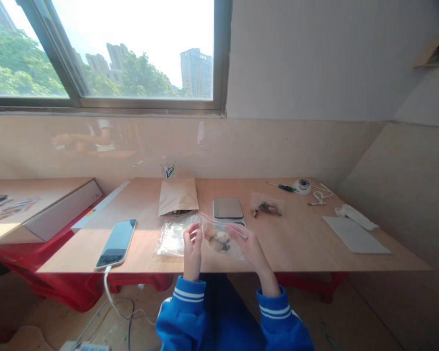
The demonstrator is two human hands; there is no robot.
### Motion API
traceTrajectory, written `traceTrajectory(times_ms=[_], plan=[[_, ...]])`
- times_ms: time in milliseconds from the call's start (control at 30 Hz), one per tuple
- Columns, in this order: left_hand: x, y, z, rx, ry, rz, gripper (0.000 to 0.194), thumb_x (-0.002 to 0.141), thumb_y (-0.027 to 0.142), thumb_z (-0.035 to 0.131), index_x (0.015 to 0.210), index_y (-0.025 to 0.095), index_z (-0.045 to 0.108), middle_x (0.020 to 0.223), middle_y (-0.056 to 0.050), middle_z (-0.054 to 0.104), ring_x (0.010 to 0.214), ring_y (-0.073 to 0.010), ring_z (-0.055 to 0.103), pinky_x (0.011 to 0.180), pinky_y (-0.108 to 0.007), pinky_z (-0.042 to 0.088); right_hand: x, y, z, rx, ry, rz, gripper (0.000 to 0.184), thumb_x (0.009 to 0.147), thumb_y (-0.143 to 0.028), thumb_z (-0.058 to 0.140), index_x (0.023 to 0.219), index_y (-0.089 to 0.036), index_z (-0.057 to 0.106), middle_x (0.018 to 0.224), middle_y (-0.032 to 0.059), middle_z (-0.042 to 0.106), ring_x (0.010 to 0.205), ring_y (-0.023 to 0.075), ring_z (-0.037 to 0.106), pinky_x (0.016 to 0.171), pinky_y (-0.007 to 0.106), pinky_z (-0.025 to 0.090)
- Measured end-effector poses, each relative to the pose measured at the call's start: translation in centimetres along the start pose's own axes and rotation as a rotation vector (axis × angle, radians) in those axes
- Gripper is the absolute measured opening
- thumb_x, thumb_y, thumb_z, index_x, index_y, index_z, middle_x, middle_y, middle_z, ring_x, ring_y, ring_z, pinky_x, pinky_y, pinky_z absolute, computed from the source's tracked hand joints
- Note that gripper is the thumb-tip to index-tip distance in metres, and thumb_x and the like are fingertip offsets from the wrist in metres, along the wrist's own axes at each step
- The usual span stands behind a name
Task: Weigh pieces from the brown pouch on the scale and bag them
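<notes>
A clear zip bag point(216, 240) with brown, pale and dark lumpy pieces inside is held up just above the front edge of the table. My left hand point(192, 246) has its fingers curled at the bag's left edge. The bag's upper right edge is pinched in my right hand point(249, 245). Beside my left hand lies a stack of clear plastic bags point(170, 239). Behind the held bag sits a flat digital scale point(228, 208) with a bare metal plate. A brown paper bag point(178, 195) lies behind the plastic bags, its open mouth showing some pieces.
Another zip bag with dark pieces point(269, 206) lies right of the scale, a loose piece point(254, 213) beside it. Farther right are a screwdriver point(286, 187), a white dome camera point(303, 186) and a white sheet point(354, 235). A phone point(117, 243) on a cable lies left.
</notes>
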State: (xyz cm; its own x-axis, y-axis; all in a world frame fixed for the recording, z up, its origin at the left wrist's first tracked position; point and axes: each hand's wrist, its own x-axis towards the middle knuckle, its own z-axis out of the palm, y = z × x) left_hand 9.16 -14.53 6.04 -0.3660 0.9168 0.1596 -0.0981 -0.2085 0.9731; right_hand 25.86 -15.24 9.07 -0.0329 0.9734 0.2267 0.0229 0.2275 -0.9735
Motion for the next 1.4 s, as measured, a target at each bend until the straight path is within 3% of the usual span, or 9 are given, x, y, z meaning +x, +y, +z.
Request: traceTrajectory(times_ms=[100, 233, 400, 500, 600, 700, 833, 1167, 1400], plan=[[0.5, -0.7, -0.2, -0.053, -0.079, -0.081, 0.048, 0.075, 0.053, 0.063, 0.109, 0.019, 0.062, 0.115, -0.008, 0.063, 0.106, -0.0211, 0.058, 0.088, -0.031, 0.045, -0.3, 0.6, -0.4, 0.038, 0.003, 0.036, 0.038, 0.080, -0.048, 0.064, 0.104, -0.018, 0.070, 0.111, 0.0094, 0.069, 0.103, 0.0258, 0.064, 0.092, 0.039, 0.051], [0.3, -0.9, 0.2, -0.098, -0.207, -0.109, 0.040, 0.076, 0.054, 0.062, 0.084, 0.015, 0.068, 0.085, -0.005, 0.069, 0.088, -0.0191, 0.062, 0.081, -0.029, 0.047, -0.3, 1.9, -0.1, 0.128, 0.033, 0.033, 0.043, 0.082, -0.052, 0.060, 0.101, -0.016, 0.071, 0.106, 0.0118, 0.071, 0.101, 0.0265, 0.065, 0.093, 0.041, 0.050], [-0.7, -0.6, 1.5, -0.089, -0.127, -0.038, 0.042, 0.072, 0.057, 0.064, 0.078, 0.016, 0.068, 0.075, -0.004, 0.067, 0.076, -0.0172, 0.060, 0.071, -0.027, 0.048, -0.3, 2.6, 0.5, 0.193, 0.024, 0.041, 0.058, 0.087, -0.063, 0.044, 0.119, -0.018, 0.062, 0.117, 0.0107, 0.067, 0.111, 0.0248, 0.062, 0.100, 0.040, 0.046], [-1.1, -0.5, 2.1, -0.038, -0.038, -0.019, 0.044, 0.072, 0.058, 0.064, 0.083, 0.016, 0.069, 0.072, -0.003, 0.067, 0.071, -0.0166, 0.060, 0.064, -0.025, 0.047, -0.5, 2.4, 0.3, 0.071, 0.074, -0.008, 0.058, 0.087, -0.064, 0.041, 0.115, -0.019, 0.065, 0.119, 0.0100, 0.066, 0.116, 0.0249, 0.058, 0.104, 0.040, 0.041], [-1.1, -0.6, 2.1, 0.003, 0.072, -0.017, 0.044, 0.071, 0.059, 0.063, 0.080, 0.016, 0.068, 0.066, -0.001, 0.063, 0.065, -0.0146, 0.057, 0.058, -0.023, 0.044, -0.7, 2.3, -0.3, 0.008, 0.145, -0.023, 0.056, 0.087, -0.064, 0.040, 0.101, -0.019, 0.071, 0.104, 0.0108, 0.072, 0.103, 0.0266, 0.065, 0.095, 0.040, 0.047], [-0.6, -1.1, 1.6, 0.009, 0.034, -0.013, 0.044, 0.070, 0.059, 0.064, 0.077, 0.016, 0.068, 0.066, 0.000, 0.062, 0.064, -0.0135, 0.056, 0.057, -0.022, 0.044, -0.6, 2.8, -0.8, -0.004, 0.226, -0.018, 0.052, 0.085, -0.063, 0.046, 0.088, -0.018, 0.072, 0.088, 0.0107, 0.074, 0.086, 0.0264, 0.069, 0.082, 0.037, 0.052], [0.4, -2.1, 0.7, 0.032, -0.018, 0.008, 0.043, 0.069, 0.060, 0.064, 0.070, 0.017, 0.066, 0.062, 0.001, 0.060, 0.062, -0.0130, 0.055, 0.058, -0.023, 0.044, -0.4, 4.2, -1.6, 0.024, 0.344, -0.009, 0.043, 0.076, -0.058, 0.062, 0.085, -0.017, 0.070, 0.081, 0.0086, 0.074, 0.074, 0.0229, 0.068, 0.073, 0.034, 0.053], [1.0, -3.3, -0.8, 0.004, -0.100, -0.001, 0.037, 0.067, 0.056, 0.068, 0.078, 0.020, 0.070, 0.080, -0.005, 0.071, 0.080, -0.0195, 0.064, 0.075, -0.029, 0.050, -0.5, 5.7, -3.1, 0.065, 0.387, 0.023, 0.039, 0.074, -0.050, 0.067, 0.092, -0.016, 0.072, 0.094, 0.0096, 0.074, 0.089, 0.0234, 0.067, 0.083, 0.036, 0.052], [0.6, -3.5, -0.5, -0.069, 0.010, -0.022, 0.042, 0.064, 0.052, 0.072, 0.084, 0.015, 0.069, 0.078, -0.006, 0.071, 0.075, -0.0178, 0.064, 0.074, -0.029, 0.050, -1.0, 5.9, -2.3, 0.002, 0.466, -0.034, 0.038, 0.076, -0.051, 0.064, 0.089, -0.015, 0.067, 0.087, 0.0093, 0.073, 0.084, 0.0227, 0.067, 0.080, 0.036, 0.052]])
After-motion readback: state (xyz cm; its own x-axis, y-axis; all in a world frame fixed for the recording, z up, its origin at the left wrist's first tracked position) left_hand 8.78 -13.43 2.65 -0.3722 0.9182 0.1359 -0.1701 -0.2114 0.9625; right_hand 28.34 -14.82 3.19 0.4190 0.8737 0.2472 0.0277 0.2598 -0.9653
